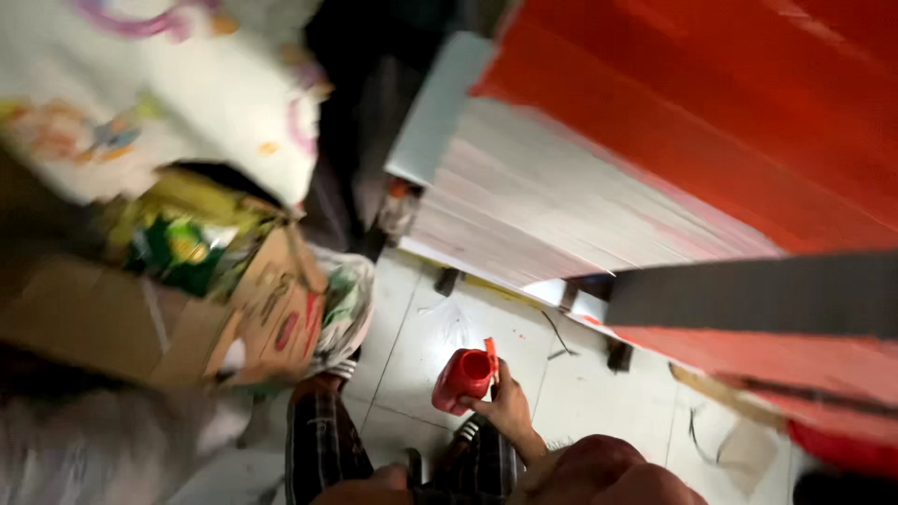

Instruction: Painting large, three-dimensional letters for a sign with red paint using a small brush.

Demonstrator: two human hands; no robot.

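My right hand [505, 407] is wrapped around a small red plastic jug [464, 376] with a handle, held low over the white tiled floor [440, 327]. The jug hangs just in front of my legs in dark checked trousers [323, 440]. My left hand does not appear in the picture. The frame is blurred by motion.
An open cardboard box [253, 323] with green and yellow packets stands on the left, under a white patterned cloth [159, 93]. A red and white cabinet [655, 168] with a grey edge fills the right. Scraps and a red object [842, 449] lie on the floor at right.
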